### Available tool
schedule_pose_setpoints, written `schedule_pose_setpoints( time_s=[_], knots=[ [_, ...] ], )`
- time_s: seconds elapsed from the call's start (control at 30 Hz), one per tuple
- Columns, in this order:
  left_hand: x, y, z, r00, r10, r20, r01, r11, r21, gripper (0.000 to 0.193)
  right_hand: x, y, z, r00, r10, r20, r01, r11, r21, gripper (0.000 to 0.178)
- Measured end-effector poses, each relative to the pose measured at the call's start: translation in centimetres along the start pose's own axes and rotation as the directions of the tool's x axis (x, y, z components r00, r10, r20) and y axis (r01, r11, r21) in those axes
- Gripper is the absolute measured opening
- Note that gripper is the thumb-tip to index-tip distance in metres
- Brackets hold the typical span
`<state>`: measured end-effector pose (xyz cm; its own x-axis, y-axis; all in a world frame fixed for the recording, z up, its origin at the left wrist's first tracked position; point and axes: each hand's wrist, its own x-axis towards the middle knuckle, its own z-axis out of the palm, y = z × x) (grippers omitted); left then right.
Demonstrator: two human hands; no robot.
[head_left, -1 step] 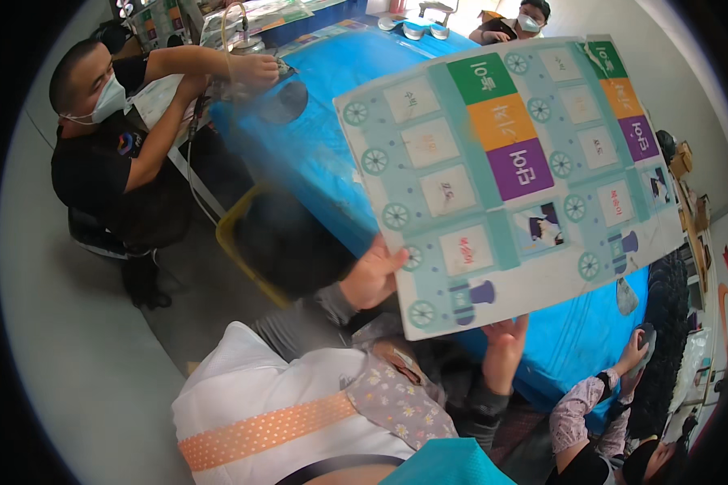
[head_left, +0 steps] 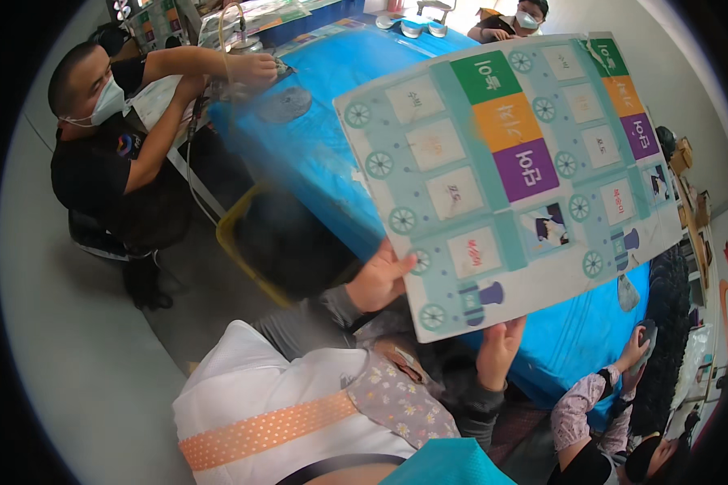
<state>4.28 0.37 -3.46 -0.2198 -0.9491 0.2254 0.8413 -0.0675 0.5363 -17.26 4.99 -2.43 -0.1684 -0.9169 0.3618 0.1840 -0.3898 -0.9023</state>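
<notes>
A large flat printed board [head_left: 505, 194] is held up, tilted, in front of me. It is pale teal and white, with train-like drawings, white cards with handwriting, small photos, and green, orange and purple blocks. My left hand [head_left: 378, 279] grips its left edge near the lower corner, thumb on the front face and fingers hidden behind. Below the bottom edge, my right hand [head_left: 500, 352] supports the board with its fingertips at the edge; part of those fingers is behind it.
A table with a blue cover [head_left: 340, 73] lies beyond and under the board, with a grey round piece [head_left: 286, 104] on it. A masked person [head_left: 105, 137] sits at the left, a yellow-rimmed black container [head_left: 287, 242] nearer me. Others sit at the far side and lower right.
The board's lower left part has shifted slightly to the right, and my left hand has moved right with it. My right hand has moved slightly left along the bottom edge.
</notes>
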Motion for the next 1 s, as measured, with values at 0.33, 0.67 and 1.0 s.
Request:
schedule_pose_setpoints(
  time_s=[0.33, 0.67, 1.0],
  knots=[
    [9.2, 20.9, -19.0, 0.769, 0.639, 0.022, 0.083, -0.135, 0.987, 0.025, 1.0, -3.2, 0.3, 0.949, -0.082, -0.304, 0.052, 0.993, -0.105, 0.03],
    [11.1, 27.9, -29.4, 0.713, 0.693, -0.102, 0.629, -0.57, 0.529, 0.041, -1.5, -6.0, -3.2, 0.941, -0.175, -0.291, 0.11, 0.968, -0.226, 0.037],
    [8.6, 22.3, -18.7, 0.836, 0.533, 0.128, 0.066, -0.33, 0.942, 0.024, -0.6, -5.0, -3.4, 0.992, -0.03, -0.125, 0.015, 0.993, -0.115, 0.053]
  ],
)
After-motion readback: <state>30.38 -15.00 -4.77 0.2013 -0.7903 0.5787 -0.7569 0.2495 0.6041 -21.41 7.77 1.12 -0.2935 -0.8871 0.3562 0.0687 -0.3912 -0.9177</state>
